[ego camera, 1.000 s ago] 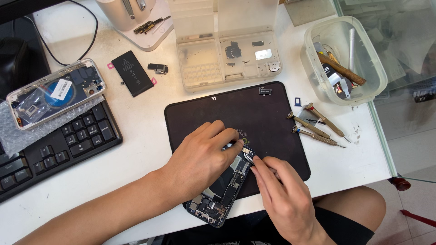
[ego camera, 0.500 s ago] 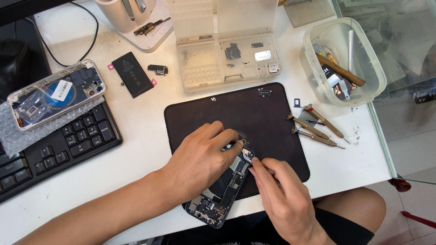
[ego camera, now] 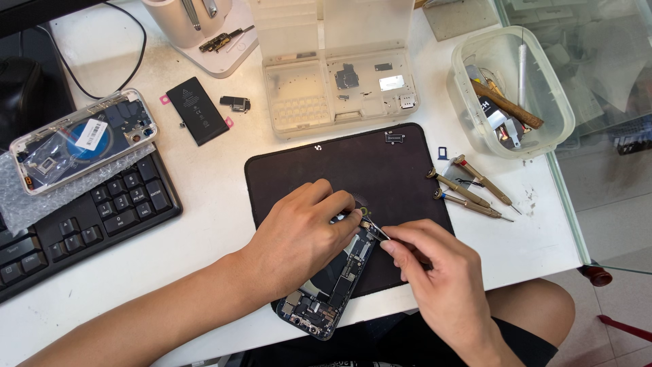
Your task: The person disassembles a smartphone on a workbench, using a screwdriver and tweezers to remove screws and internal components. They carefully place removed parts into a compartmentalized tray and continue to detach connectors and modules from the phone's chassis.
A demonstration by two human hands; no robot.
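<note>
head view: cluttered white desk (ego camera: 217,197) (black mat (ego camera: 394,170))

1. We take this for a phone repair workbench: an opened phone (ego camera: 333,285) lies on a black work mat (ego camera: 380,170) on the white tabletop (ego camera: 210,183).
2. Small screwdrivers (ego camera: 468,190) lie right of the mat, and a tub of tools (ego camera: 509,92) stands far right.
3. A clear parts tray (ego camera: 339,88), a loose battery (ego camera: 197,119) and a spare phone back (ego camera: 85,139) lie beyond.
</note>
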